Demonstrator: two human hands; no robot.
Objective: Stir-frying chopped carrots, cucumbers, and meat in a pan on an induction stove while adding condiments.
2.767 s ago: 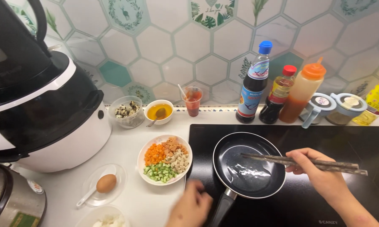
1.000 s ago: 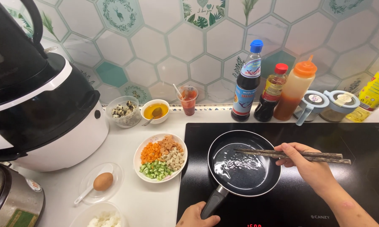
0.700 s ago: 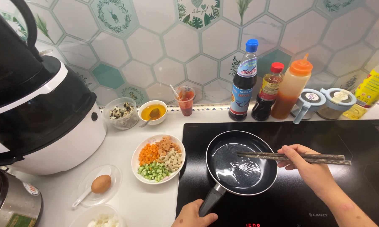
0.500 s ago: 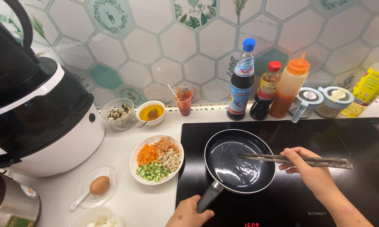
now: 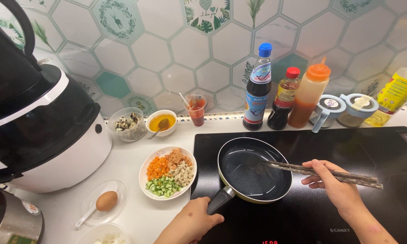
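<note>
On the white surface (image 5: 131,212) below hexagon tiles, the left hand (image 5: 192,223) closes its grip on the pan (image 5: 254,171) handle at 7 o'clock, steadying it; the right hand (image 5: 336,187) pinches chopsticks (image 5: 321,173) whose tips reach into the pan from 3 o'clock.

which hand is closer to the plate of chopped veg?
Left. The left hand grips the pan handle just below and right of the plate. The right hand holds chopsticks across the pan, farther right.
</note>
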